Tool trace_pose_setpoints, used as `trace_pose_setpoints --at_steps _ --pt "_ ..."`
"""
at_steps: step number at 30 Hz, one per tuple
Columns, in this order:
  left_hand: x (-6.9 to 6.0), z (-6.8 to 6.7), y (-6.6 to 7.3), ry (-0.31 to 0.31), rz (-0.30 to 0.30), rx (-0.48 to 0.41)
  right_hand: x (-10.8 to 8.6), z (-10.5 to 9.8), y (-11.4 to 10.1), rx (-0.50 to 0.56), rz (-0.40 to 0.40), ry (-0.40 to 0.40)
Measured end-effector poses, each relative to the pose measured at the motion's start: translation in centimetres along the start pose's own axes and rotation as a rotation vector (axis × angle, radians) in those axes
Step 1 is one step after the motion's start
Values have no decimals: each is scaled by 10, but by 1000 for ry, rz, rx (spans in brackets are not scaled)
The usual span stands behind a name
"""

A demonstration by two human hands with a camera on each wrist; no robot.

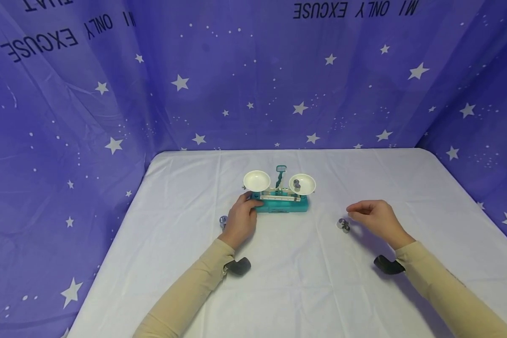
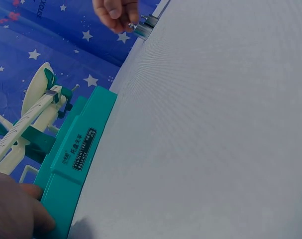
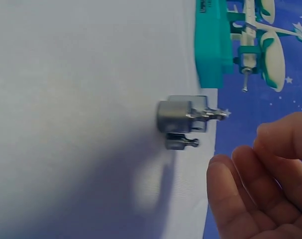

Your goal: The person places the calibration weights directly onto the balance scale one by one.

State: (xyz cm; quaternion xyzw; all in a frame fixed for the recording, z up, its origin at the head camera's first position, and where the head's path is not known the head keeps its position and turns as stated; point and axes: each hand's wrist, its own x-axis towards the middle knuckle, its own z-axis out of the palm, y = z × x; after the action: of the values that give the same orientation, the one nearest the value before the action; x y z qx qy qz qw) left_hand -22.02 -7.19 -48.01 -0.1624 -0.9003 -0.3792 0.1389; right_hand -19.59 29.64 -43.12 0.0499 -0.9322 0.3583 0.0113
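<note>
A teal tray balance (image 1: pixel 280 205) with two white pans stands on the table. The left hand (image 1: pixel 240 220) grips the left end of its base; in the left wrist view, the fingers (image 2: pixel 39 216) lie against the teal body. The left pan (image 1: pixel 257 180) holds nothing, while small metal pieces (image 1: pixel 296 185) sit in the right pan (image 1: pixel 306 184). Near the right hand (image 1: pixel 376 219) stand knobbed metal weights (image 1: pixel 343 225), gathered close together. That hand hovers beside them, fingers loosely bent and apart from the weights (image 3: pixel 175 117) in the right wrist view, with nothing visible between them.
More metal pieces (image 1: pixel 223 220) stand left of the left hand, partly hidden by it. A white cloth covers the table (image 1: pixel 287 291). Purple curtains (image 1: pixel 236 70) with white stars hang behind it and at both sides. Dark wrist-worn pieces (image 1: pixel 238 266) project below the sleeves.
</note>
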Motion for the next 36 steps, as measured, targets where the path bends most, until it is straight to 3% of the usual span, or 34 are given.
trace_pose_setpoints --at_steps 18,36 --pt "1 0 0 -5 -11 7 0 13 5 -18 1 -106" --pt "1 -1 2 -11 -19 6 1 19 8 2 -42 -130"
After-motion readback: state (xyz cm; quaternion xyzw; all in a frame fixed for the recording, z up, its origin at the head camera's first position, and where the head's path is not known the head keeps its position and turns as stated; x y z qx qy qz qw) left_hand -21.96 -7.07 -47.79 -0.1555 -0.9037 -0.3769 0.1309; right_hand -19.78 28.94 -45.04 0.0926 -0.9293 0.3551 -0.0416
